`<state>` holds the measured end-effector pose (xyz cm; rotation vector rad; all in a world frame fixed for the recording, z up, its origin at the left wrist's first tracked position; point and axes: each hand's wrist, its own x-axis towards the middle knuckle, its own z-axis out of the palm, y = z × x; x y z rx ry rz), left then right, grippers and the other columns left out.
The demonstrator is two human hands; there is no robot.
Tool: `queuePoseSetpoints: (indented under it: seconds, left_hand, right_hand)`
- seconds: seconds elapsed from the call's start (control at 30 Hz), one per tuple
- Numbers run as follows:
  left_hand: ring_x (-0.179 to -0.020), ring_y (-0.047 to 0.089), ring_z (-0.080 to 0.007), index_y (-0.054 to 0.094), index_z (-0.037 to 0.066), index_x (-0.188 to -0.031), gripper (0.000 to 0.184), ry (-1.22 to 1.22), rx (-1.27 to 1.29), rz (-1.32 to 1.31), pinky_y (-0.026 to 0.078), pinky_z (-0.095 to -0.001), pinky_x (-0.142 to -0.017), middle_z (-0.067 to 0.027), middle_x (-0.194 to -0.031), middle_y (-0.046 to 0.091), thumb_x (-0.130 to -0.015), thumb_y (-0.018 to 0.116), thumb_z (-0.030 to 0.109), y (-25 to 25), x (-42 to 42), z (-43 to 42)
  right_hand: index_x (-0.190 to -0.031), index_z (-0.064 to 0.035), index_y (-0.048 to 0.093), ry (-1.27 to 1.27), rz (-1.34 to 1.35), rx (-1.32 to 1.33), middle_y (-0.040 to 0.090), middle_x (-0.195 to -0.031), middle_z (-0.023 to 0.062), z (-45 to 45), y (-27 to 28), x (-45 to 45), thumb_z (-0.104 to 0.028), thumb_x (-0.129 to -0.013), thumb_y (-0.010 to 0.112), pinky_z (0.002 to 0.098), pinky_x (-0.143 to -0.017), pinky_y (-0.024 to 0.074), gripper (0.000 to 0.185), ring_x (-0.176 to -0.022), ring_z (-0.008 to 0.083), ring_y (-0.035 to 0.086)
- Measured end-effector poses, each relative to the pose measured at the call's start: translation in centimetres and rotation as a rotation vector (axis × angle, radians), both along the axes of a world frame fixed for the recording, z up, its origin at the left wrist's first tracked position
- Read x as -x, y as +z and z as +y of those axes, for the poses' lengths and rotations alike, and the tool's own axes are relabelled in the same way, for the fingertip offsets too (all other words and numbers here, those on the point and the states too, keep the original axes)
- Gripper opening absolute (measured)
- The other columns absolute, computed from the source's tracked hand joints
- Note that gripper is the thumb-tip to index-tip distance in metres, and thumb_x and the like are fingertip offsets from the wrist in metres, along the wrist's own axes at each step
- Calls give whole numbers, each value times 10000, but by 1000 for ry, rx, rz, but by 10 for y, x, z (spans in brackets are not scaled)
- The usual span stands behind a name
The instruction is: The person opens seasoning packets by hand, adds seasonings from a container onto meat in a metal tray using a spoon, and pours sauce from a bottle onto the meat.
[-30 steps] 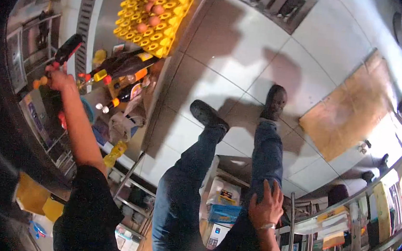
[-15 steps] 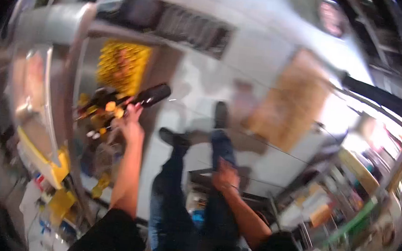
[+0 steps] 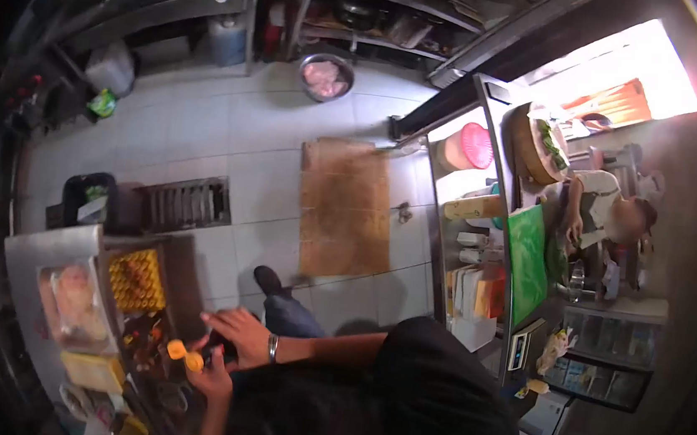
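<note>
My left hand (image 3: 214, 379) is closed around a dark bottle (image 3: 223, 348) near the neck, beside an orange cap (image 3: 194, 362). Another round orange piece (image 3: 176, 349) sits next to that cap. My right hand (image 3: 241, 335), with a metal band at the wrist, lies over the bottle's far side, its fingers stretched out. The hands hide much of the bottle. Left of them are dark bottles with coloured caps (image 3: 144, 339), and beyond these a yellow egg tray (image 3: 137, 279).
A floor drain (image 3: 188, 205), a black bin (image 3: 88, 201) and a brown mat (image 3: 345, 209) lie ahead. Farther off is a metal bowl of pale pink pieces (image 3: 327, 78). A steel shelf with a green board (image 3: 526, 264) stands right; a person (image 3: 597, 209) is behind it.
The view has swung right, bringing the person behind the shelf into sight. My left hand has brought the bottle close to my body. My right hand has left my leg and come to the bottle.
</note>
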<state>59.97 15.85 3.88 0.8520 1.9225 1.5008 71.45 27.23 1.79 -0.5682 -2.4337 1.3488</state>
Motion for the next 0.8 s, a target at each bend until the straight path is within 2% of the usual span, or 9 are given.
queuePoseSetpoints:
  seconds: [0.17,0.23,0.27,0.43,0.53,0.6,0.67,0.73,0.8]
  left_hand:
    - [-896,628,-143,629,-22,-1085,296,290,13,-265,526,-298,-806,-68,-1002,655,-821,758,19,76,10,15]
    - [-876,650,-137,630,-4,-1083,279,288,-33,-173,552,-248,-691,-73,-975,673,-838,756,36,110,26,15]
    - [-876,645,-126,650,7,-1054,294,304,-81,211,528,-266,-739,-69,-970,679,-805,796,61,120,35,14]
    - [-748,629,-161,683,25,-899,307,484,-246,210,507,-296,-683,-58,-857,666,-720,880,177,164,81,-2]
    - [-797,632,-193,667,38,-854,270,239,-141,701,502,-317,-722,-76,-833,650,-724,869,160,180,145,-32]
    - [-862,642,-225,633,47,-809,231,41,-479,252,501,-336,-766,-95,-833,650,-757,839,137,168,161,-45]
    - [-803,660,-222,592,37,-797,216,216,-629,-170,520,-355,-722,-98,-824,654,-833,779,138,163,156,-54]
    - [-756,639,-179,596,33,-799,231,404,-492,-221,513,-330,-690,-66,-790,644,-853,768,179,163,166,-70]
    - [-779,644,-179,598,24,-812,261,499,-263,-129,514,-329,-715,-78,-801,653,-866,755,226,140,182,-92]
  right_hand:
    - [-1399,-41,407,-222,258,-181,543,-1262,210,12,55,27,-344,-522,915,499,-935,434,1058,-1129,403,530]
    - [-1364,-34,429,-209,234,-217,563,-1228,213,11,51,48,-318,-538,918,485,-888,468,1001,-1073,399,556]
    - [-1361,-31,424,-172,233,-175,576,-1206,213,10,51,59,-282,-554,917,480,-882,474,979,-1059,394,564]
    - [-1465,-31,266,250,564,-85,594,-1216,241,31,90,112,-121,-580,920,461,-904,505,1104,-1066,385,613]
    - [-1528,-65,90,504,558,247,562,-1276,218,9,108,153,-122,-575,948,429,-1024,428,1283,-1201,301,552]
    - [-1537,-56,54,539,441,326,563,-1284,213,-1,114,164,-148,-533,976,412,-1047,410,1366,-1207,283,551]
    - [-1528,-6,80,676,231,484,582,-1260,260,-5,128,195,-326,-625,937,433,-1011,453,1285,-1159,316,601]
    - [-1528,-6,133,755,123,535,553,-1305,261,-12,149,224,-363,-663,906,419,-1045,423,1214,-1210,331,568]
    - [-1516,-8,222,775,67,91,525,-1341,256,-9,149,248,-383,-701,869,425,-1067,398,1106,-1277,363,501]
